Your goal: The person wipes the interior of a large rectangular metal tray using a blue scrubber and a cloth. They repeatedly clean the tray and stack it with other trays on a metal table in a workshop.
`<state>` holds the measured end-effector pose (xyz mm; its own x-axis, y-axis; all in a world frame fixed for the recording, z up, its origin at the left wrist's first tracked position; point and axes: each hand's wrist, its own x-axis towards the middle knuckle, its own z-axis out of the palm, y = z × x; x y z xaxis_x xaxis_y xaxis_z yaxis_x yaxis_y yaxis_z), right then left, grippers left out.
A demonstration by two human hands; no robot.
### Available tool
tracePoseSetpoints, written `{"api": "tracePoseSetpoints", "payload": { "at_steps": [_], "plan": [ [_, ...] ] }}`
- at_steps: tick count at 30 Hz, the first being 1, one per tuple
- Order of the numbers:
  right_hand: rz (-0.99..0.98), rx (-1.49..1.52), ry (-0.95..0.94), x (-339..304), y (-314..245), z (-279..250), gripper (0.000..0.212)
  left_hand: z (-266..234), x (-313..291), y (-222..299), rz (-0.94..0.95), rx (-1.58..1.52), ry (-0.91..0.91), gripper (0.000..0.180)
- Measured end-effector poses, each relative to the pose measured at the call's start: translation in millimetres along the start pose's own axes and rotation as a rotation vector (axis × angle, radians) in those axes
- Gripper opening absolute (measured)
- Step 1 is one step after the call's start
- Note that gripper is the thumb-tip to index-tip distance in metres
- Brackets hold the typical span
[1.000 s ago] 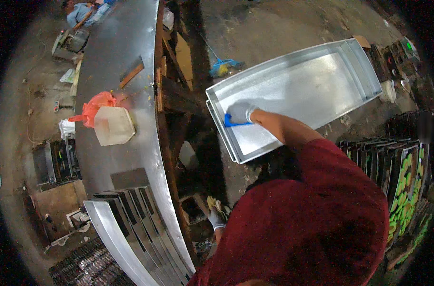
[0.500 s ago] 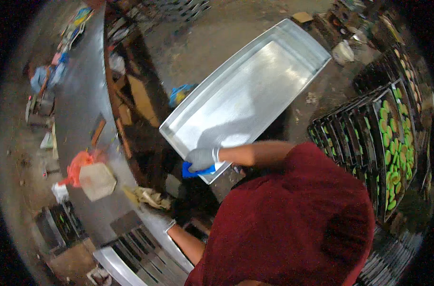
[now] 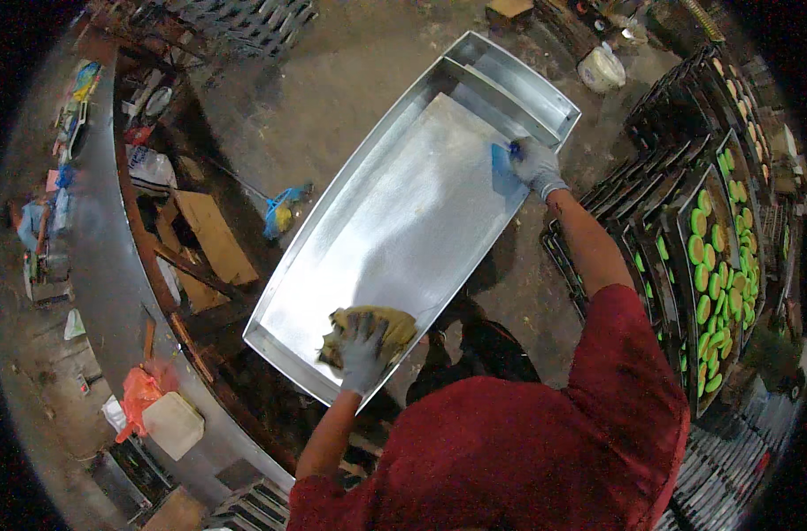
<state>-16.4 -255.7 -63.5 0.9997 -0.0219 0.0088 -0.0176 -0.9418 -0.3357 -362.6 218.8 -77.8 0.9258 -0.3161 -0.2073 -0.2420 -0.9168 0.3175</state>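
A long shallow metal tray [image 3: 403, 203] lies slantwise before me, with a raised crosspiece [image 3: 509, 93] near its far end. My left hand [image 3: 362, 356], in a grey glove, presses a yellow-brown cloth [image 3: 387, 324] onto the tray floor at the near end, fingers over the cloth. At the tray's right side, toward the far end, my gloved right hand [image 3: 534, 165] is closed on a blue scraper [image 3: 507, 170]. The blade lies close to the tray floor; whether it touches I cannot tell.
A metal-topped bench [image 3: 111, 239] runs along the left, bearing a red plastic bag [image 3: 139, 398] and a pale board [image 3: 173, 425]. Racked dark trays with green round pieces [image 3: 713, 292] stand on the right. On the floor are cardboard [image 3: 210, 234] and a white tub [image 3: 602, 69].
My right hand has carried the blue scraper from the tray's near end toward its far right side. My left hand has brought the cloth from beside the bench into the tray.
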Motion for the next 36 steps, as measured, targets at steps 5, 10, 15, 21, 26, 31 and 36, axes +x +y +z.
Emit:
{"api": "tracePoseSetpoints", "payload": {
  "at_steps": [5, 10, 15, 21, 26, 31, 36],
  "plan": [
    [0.026, 0.051, 0.166, 7.0, 37.2, 39.3, 0.026, 13.0, 226.4, 107.2, 0.357, -0.073, 0.066, 0.050],
    [-0.046, 0.021, 0.295, 3.1, 25.3, 31.5, 0.021, 19.7, 442.8, 162.5, 0.682, 0.045, 0.297, 0.055],
    [0.004, 0.167, 0.247, 22.7, 34.5, 14.1, 0.030, -54.0, 477.5, 101.7, 0.053, -0.044, 0.266, 0.051],
    [0.193, 0.054, 0.160, 32.3, 66.9, 21.6, 0.041, -68.1, 259.9, -28.2, -0.185, 0.071, 0.323, 0.055],
    [0.205, 0.099, 0.115, 48.8, 89.2, 39.1, 0.048, -41.1, 53.9, -107.2, -0.694, 0.185, 0.330, 0.060],
    [0.421, 0.394, 0.008, 79.6, 114.7, 54.5, 0.055, -22.5, -38.0, -53.9, -0.856, 0.200, 0.213, 0.075],
    [0.180, 0.545, -0.173, 99.6, 42.8, 122.5, 0.055, -12.6, -48.0, 53.4, -1.137, -0.177, 0.172, 0.074]
  ]
}}
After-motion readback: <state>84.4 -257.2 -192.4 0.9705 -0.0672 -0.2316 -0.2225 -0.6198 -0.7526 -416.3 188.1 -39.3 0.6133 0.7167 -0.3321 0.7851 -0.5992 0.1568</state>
